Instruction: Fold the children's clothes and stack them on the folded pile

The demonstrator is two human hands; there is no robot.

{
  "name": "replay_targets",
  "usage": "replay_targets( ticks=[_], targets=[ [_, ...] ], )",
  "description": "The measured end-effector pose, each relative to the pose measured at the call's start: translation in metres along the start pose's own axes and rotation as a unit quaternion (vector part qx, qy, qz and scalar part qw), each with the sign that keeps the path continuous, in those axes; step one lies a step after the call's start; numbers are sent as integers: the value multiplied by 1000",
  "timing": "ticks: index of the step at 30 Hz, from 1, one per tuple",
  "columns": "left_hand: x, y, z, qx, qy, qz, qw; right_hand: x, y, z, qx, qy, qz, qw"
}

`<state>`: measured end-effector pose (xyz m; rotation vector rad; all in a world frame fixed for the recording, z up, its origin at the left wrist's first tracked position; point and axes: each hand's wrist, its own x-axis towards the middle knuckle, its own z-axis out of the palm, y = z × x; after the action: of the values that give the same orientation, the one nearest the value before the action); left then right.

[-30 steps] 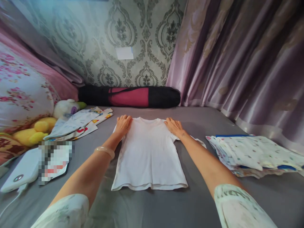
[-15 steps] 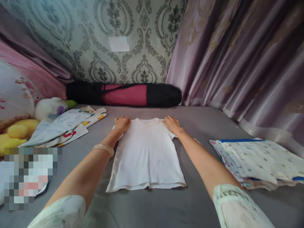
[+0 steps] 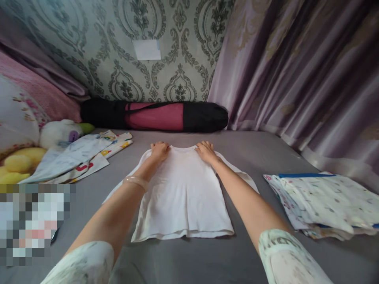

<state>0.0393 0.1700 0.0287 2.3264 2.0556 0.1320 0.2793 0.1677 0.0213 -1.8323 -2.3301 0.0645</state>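
A white T-shirt (image 3: 183, 197) lies flat on the grey bedsheet (image 3: 189, 256), neckline away from me, both sleeves spread outward. My left hand (image 3: 159, 151) rests on the shirt's left shoulder beside the neckline, fingers curled down onto the cloth. On the right shoulder by the neckline sits my right hand (image 3: 205, 151), its fingers also bent and pressing the fabric. A pale bangle (image 3: 136, 182) circles my left wrist. Whether either hand pinches the cloth or only presses it is unclear.
A stack of folded printed cloths (image 3: 322, 203) lies at the right. Loose printed cloths (image 3: 79, 156) and plush toys (image 3: 59, 132) sit at the left. A black and pink rolled bag (image 3: 154, 116) lies along the wall. Purple curtains (image 3: 296, 67) hang right.
Both hands have slid inward toward the neckline. The shirt's sleeves, tucked before, now lie spread out to both sides.
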Motion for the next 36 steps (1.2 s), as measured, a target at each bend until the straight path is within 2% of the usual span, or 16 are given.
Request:
replay_targets(
  ticks=[5, 8, 10, 13, 15, 19, 23, 27, 32, 36],
  targets=[
    [-5, 5, 11, 19, 34, -27, 999, -4, -3, 13, 6, 47, 10, 999],
    [-6, 6, 15, 36, 42, -31, 998, -6, -3, 10, 31, 22, 21, 999],
    [-9, 10, 13, 49, 59, -27, 997, -8, 2, 1, 56, 11, 23, 998],
    [-14, 23, 3, 46, 85, -2, 995, -19, 23, -20, 95, 31, 35, 994],
    [-19, 37, -3, 27, 83, 28, 996, -35, 44, -36, 119, 29, 60, 991],
    [-23, 75, -5, -30, 53, 124, 990, -88, 85, -60, 139, -34, 126, 982],
    [-17, 116, 13, -108, 41, 212, 970, -135, 105, -68, 114, -91, 179, 973],
    [-13, 146, 36, -173, 51, 274, 945, -154, 106, -67, 136, -134, 188, 964],
    [-20, 157, 54, -194, 79, 287, 935, -153, 103, -66, 207, -122, 216, 946],
    [-26, 157, 58, -190, 79, 264, 943, -149, 101, -65, 301, -131, 234, 915]
  ],
)
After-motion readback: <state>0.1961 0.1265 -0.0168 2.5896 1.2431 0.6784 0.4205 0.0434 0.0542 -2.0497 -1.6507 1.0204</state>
